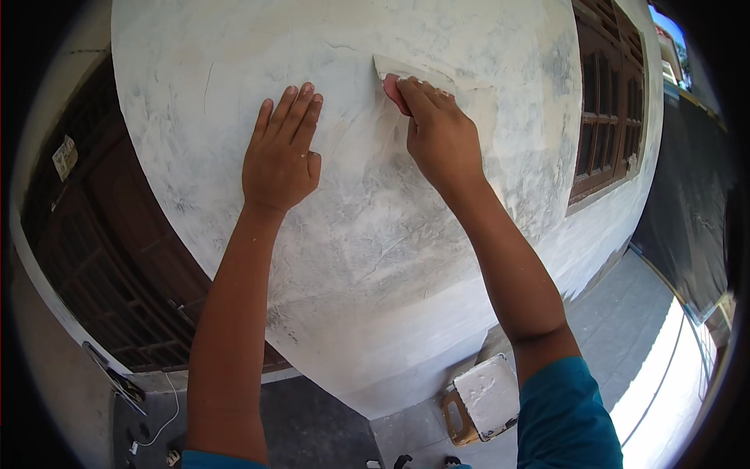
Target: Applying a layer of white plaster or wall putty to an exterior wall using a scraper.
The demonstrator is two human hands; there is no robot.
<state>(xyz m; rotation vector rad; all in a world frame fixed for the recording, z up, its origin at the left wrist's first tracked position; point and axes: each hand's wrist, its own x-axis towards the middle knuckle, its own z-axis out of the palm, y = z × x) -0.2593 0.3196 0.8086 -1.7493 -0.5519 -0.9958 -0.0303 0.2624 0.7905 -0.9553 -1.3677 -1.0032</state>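
Note:
A pale wall (344, 258) with patchy grey and white smears fills the middle of the view. My left hand (283, 152) lies flat against it, fingers stretched upward and thumb out to the right, holding nothing. Further right, my right hand (441, 129) is closed round the reddish grip of a putty knife (391, 72). The wide, pale blade rests against the wall, its top edge slanting down to the right. My fingers cover part of the blade. White specks dot the fingertips of both hands.
Below right, a white-topped container (488, 391) stands on a brown plastic stool (457, 418). A dark wooden door (129, 227) is at left, a brown-framed window (609, 109) at right. A white cable (173, 406) trails on the dark floor. A black sheet (687, 195) hangs at far right.

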